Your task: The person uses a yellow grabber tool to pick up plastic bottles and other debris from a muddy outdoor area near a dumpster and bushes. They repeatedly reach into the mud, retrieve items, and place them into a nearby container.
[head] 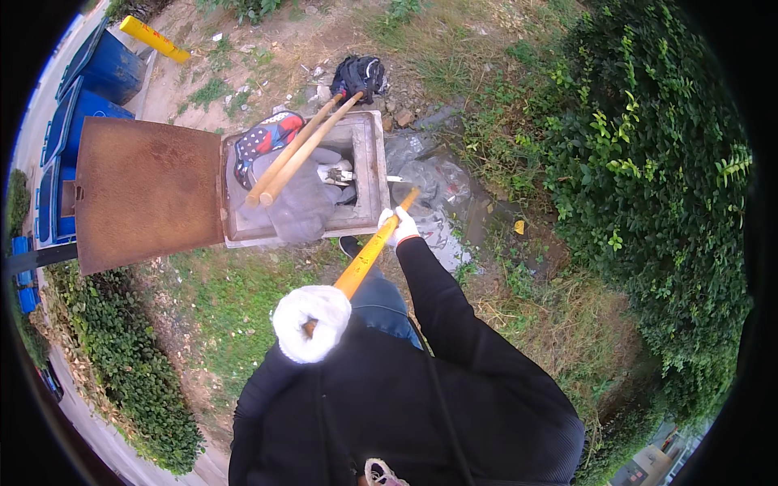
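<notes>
In a white glove, my left hand (311, 324) wraps around the upper end of a yellow pole (364, 260). Farther down the shaft, my right hand (401, 227), also gloved, grips it. The pole slants away from me, and its far end is over wet ground and clear plastic sheeting (434, 182); I cannot tell what is fixed there. Just beyond my hands is an open square pit with a pale frame (375, 152) and a rusty metal lid (152, 191) hinged back to the left. Two wooden poles (313, 146) lie across it over grey cloth (292, 206) and patterned fabric (267, 143).
A dark bundle (358, 74) lies past the pit on rubble. Dense green shrubs (650, 200) line the right side. Left stand several blue bins (109, 67) and a yellow post (154, 37). A low hedge (121, 364) runs along the lower left. My shoe (349, 245) is near the pit's edge.
</notes>
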A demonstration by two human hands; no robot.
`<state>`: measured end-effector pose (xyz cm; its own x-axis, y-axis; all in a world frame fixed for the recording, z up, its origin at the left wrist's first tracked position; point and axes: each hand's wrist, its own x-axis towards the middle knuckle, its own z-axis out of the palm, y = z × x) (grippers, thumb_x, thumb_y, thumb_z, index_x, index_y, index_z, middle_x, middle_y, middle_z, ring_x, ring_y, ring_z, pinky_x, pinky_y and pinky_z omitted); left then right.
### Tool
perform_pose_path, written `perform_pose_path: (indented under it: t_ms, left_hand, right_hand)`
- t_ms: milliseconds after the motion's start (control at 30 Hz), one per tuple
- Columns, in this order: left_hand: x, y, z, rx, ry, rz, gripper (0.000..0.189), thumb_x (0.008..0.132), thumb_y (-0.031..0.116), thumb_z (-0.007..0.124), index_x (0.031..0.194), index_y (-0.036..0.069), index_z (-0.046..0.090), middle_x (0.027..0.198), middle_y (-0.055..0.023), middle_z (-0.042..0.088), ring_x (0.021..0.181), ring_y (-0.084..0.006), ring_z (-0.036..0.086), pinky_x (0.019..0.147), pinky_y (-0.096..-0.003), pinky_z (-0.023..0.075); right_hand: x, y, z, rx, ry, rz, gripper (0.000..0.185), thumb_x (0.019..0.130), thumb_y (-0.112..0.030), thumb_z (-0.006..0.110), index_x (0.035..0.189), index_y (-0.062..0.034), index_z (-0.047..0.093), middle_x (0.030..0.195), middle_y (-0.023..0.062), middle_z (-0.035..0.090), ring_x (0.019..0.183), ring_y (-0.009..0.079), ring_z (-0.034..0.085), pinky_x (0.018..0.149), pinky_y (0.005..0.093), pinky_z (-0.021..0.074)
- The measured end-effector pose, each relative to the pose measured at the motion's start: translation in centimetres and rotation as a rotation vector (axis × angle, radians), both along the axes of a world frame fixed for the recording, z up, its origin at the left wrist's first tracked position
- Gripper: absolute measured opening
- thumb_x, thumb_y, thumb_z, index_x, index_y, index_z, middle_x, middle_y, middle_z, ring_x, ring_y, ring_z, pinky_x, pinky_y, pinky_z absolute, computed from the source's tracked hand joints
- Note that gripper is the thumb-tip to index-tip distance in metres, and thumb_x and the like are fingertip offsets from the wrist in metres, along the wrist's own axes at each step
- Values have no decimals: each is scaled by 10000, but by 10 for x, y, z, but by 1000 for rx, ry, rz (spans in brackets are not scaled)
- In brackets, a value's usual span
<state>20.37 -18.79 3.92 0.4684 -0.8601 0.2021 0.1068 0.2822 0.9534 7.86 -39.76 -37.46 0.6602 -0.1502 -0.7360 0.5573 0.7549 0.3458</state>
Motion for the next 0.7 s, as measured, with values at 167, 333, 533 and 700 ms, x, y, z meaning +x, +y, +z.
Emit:
perform_pose_path:
  t_ms: [167,333,533,700]
  left_hand:
    - [52,30,71,-557,-107,-301,85,838,25,624,759,41,595,576,-49,588,497,-224,588,473,-365,526]
    - [76,52,120,-793,-340,-355,153,832,-10,683,955,13,595,574,-22,581,491,-126,600,479,-262,562]
    - [39,-8,29,-432,-228,19,183,711,-98,657,802,57,623,677,-64,635,587,-212,641,523,-308,536]
    - [13,-29,-32,88,-181,44,187,686,-56,715,812,67,653,766,-98,674,693,-275,677,635,-338,539]
  right_hand:
    - [16,19,34,57,46,52,324,924,-368,651,770,-131,493,648,10,512,595,199,561,578,347,490]
    - [22,72,76,-87,-397,-206,384,923,-369,627,635,-214,427,537,-97,402,475,56,450,525,227,407]
    - [9,36,59,-83,-27,-84,343,942,-401,642,880,-81,538,786,42,579,813,224,595,757,346,524]
    - [11,-10,10,34,249,29,340,942,-309,639,1105,-59,478,952,98,589,839,276,615,763,400,563]
